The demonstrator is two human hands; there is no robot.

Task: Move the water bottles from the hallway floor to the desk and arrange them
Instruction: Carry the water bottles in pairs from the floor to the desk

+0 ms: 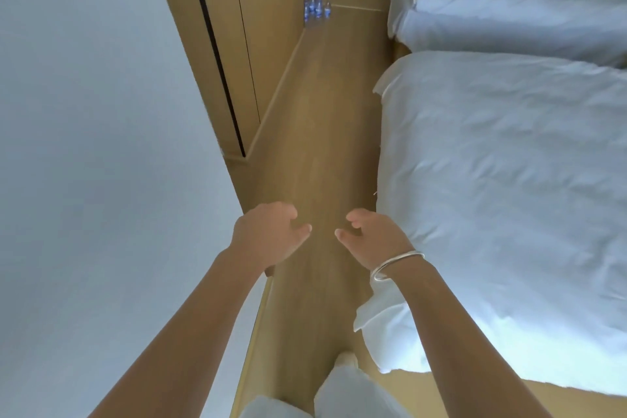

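A bare wooden floor (pixel 315 153) strip runs between wall (pixel 84 112) and two beds (pixel 509 180). Several water bottles (pixel 316 8) cluster far ahead, count unclear. Left hand (pixel 268 234) and right hand (pixel 373 237) hang loosely curled, holding nothing.

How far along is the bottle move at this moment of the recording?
Nothing looks done yet: the water bottles stand clustered on the wooden floor far down the passage, by the wall. In hand: nothing; the left hand and right hand are empty, fingers loosely curled, held out ahead beside the bed. Left: reach the bottles, carry them and arrange them; no desk is in view.
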